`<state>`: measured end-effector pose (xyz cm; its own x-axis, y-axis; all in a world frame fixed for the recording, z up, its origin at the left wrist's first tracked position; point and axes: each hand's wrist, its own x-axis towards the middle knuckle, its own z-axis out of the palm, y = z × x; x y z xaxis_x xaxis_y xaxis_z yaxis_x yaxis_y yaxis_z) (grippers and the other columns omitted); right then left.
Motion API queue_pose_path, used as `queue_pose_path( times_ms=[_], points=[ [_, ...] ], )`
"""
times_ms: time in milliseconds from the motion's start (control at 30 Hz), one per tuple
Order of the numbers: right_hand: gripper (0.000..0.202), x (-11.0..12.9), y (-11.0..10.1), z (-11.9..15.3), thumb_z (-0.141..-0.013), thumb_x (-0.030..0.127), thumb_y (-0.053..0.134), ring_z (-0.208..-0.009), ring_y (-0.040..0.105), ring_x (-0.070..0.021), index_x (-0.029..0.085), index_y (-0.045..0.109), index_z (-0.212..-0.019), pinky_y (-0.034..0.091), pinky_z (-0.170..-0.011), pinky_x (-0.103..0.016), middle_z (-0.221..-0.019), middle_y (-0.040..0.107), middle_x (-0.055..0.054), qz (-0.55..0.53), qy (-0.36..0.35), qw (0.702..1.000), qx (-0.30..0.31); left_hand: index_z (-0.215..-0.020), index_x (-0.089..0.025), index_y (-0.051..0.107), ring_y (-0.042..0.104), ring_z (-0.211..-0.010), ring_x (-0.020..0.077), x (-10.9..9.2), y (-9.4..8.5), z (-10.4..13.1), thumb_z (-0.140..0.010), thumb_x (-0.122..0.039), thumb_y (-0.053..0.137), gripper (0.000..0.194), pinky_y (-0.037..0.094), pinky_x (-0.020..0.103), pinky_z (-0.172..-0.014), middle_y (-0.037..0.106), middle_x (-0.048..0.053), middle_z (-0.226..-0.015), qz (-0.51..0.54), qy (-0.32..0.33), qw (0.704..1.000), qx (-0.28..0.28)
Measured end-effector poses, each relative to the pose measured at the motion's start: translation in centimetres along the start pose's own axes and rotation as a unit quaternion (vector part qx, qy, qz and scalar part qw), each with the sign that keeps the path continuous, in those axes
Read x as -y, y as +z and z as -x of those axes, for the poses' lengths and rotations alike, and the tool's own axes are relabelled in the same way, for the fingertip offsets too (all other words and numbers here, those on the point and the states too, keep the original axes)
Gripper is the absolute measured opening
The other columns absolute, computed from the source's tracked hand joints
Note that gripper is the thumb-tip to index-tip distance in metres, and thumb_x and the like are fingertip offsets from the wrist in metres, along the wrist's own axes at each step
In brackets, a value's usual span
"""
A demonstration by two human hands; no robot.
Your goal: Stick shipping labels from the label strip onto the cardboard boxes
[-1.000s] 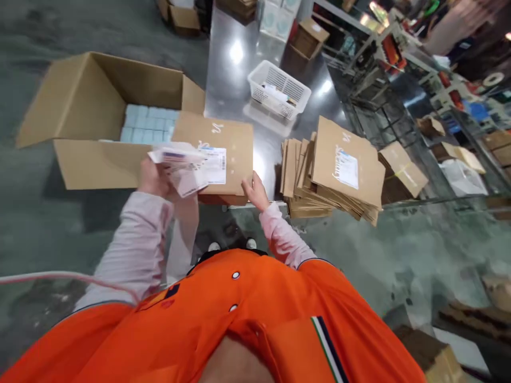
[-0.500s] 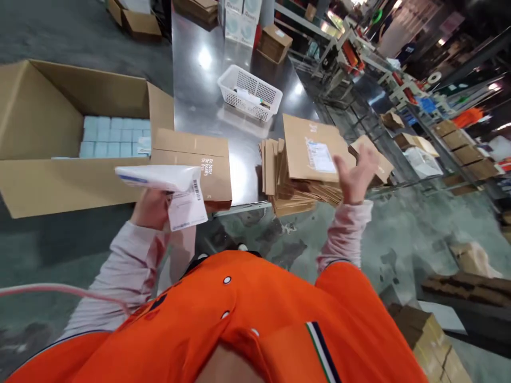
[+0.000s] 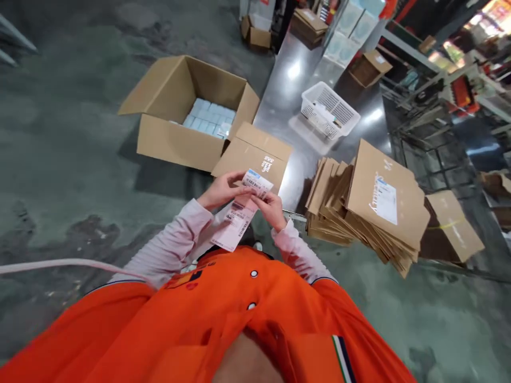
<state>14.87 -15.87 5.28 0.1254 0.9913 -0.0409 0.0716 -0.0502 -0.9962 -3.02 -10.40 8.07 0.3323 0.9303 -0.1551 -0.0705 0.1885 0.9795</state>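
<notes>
A strip of printed shipping labels (image 3: 235,227) with barcodes is in both my hands, in front of my body. My left hand (image 3: 224,190) pinches its left edge near the upper label. From the other side my right hand (image 3: 272,208) grips the strip, its thumb and fingers closed close to the left fingertips. The lower part of the strip hangs towards my orange shirt. Just beyond the hands, at the table's near corner, lies a closed cardboard box (image 3: 255,151) with white print; the labels and fingers cover part of its near side.
To the left stands an open carton (image 3: 175,139) with rows of small light-blue boxes (image 3: 209,118). On the metal table (image 3: 279,101) are a white plastic basket (image 3: 329,109), a small brown box (image 3: 369,68) and a stack of flattened cartons (image 3: 383,194), which overhangs the near edge.
My right hand has come in from above the carton stack to the label strip. The left hand has moved the strip in front of my body. The view has turned left.
</notes>
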Motion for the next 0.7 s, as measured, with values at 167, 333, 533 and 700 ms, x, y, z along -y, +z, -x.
queue_pose_path(
  times_ms=[167,333,533,700],
  points=[
    [0.047,1.2,-0.1,-2.0,-0.069,0.051,0.083,-0.09,0.074,-0.0241,0.015,0.079,-0.098,0.061,-0.085,-0.036,-0.096,0.08,-0.008,0.046,0.019,0.998,0.024,-0.07,-0.011,0.07,0.057,-0.064,0.0167,1.8,0.8,0.0,-0.055,-0.053,0.086,0.047,0.045,0.027,-0.062,0.067,0.006,-0.068,-0.014,-0.029,0.998,-0.055],
    [0.026,-0.3,-0.1,-3.8,-0.077,0.042,0.078,-0.086,0.075,-0.0253,0.018,0.082,-0.086,0.06,-0.082,-0.036,-0.087,0.08,-0.006,0.136,0.015,0.99,0.037,-0.055,-0.017,0.046,0.043,-0.055,0.0107,5.5,2.6,-0.4,-0.072,-0.051,0.074,0.047,0.033,0.022,-0.053,0.046,-0.003,-0.052,-0.081,-0.015,0.973,-0.216],
    [0.014,-2.9,0.2,-11.4,-0.082,0.029,0.075,-0.117,0.065,-0.0225,0.017,0.081,-0.087,0.05,-0.107,-0.035,-0.123,0.07,-0.01,0.3,-0.044,0.952,-0.047,-0.09,-0.01,0.07,0.063,-0.07,0.019,8.9,1.3,-2.5,-0.049,-0.05,0.091,0.061,0.048,0.026,-0.063,0.073,0.008,-0.084,0.062,-0.121,0.986,-0.093],
    [0.054,-3.4,0.4,-18.7,-0.088,0.041,0.069,-0.139,0.046,-0.0305,0.019,0.064,-0.138,0.04,-0.115,-0.05,-0.155,0.045,-0.015,0.495,0.009,0.864,-0.09,-0.089,-0.009,0.075,0.068,-0.074,0.0234,12.0,-1.4,-0.9,-0.042,-0.05,0.093,0.065,0.051,0.03,-0.065,0.076,0.013,-0.087,0.087,-0.222,0.966,-0.099]
  ],
)
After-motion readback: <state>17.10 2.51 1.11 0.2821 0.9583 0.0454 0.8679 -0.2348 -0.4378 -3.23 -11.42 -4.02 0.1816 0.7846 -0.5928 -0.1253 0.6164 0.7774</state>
